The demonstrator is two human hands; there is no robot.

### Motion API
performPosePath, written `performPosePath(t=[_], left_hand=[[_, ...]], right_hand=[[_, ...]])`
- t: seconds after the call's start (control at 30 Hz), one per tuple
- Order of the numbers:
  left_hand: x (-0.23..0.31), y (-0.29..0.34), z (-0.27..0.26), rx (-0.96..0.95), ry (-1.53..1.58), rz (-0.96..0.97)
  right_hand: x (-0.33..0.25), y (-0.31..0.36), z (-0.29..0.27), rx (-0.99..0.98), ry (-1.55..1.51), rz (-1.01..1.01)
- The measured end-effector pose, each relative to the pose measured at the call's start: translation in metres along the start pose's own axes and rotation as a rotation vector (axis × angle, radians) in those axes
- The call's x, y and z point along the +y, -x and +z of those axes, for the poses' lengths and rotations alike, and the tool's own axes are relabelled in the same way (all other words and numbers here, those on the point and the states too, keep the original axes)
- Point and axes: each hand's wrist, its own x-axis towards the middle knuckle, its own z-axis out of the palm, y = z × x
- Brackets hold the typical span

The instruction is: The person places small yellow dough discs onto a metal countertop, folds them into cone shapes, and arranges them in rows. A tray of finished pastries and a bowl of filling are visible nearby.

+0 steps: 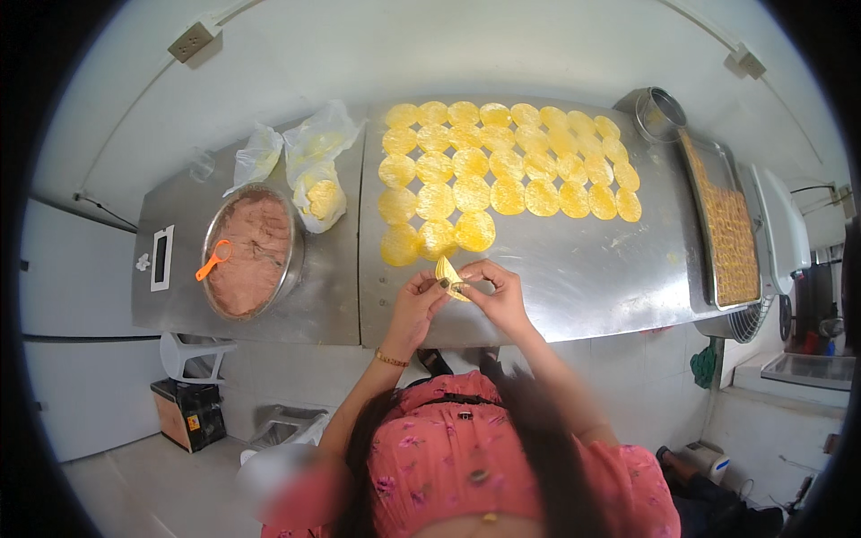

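Near the table's front edge, my left hand (421,303) and my right hand (496,294) both pinch a small stack of thin yellow dough rounds (447,272). The stack is bent upright, its layers showing as lines along the edge. Just beyond my fingers, similar flat yellow rounds (474,230) lie in rows across the steel table (574,269). The front row has only 3 rounds, at its left end; the rows behind are longer. Fingertips partly cover the lower side of the stack.
At left stands a metal bowl (294,269) of pink ground filling (256,269) with an orange scoop (213,260). Plastic bags (318,143) and a small scale (161,258) sit nearby. A metal pot (659,115) and a tray of browned pieces (728,233) are at right.
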Motion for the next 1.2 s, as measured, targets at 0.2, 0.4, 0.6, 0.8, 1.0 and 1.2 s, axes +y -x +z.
performPosePath(t=[0.2,0.4,0.6,0.8,1.0,1.2], left_hand=[[-0.025,-0.006,0.024,0.017,-0.028,-0.009],[-0.030,0.005,0.047,0.097,-0.022,0.075],[-0.030,0.027,0.046,0.189,0.011,0.175],[-0.035,0.048,0.040,0.272,0.067,0.210],[-0.030,0.053,0.032,0.254,0.057,0.203],[-0.014,0.051,0.017,0.173,0.056,0.176]], right_hand=[[0.009,0.007,-0.033,-0.015,-0.230,0.199],[0.041,-0.009,-0.062,0.045,-0.720,0.495],[0.097,-0.051,-0.087,0.365,0.014,0.318],[0.098,-0.027,-0.087,0.025,0.802,-0.295],[0.119,-0.029,-0.088,0.100,0.835,-0.261],[0.092,-0.031,-0.067,-0.046,0.880,-0.351]])
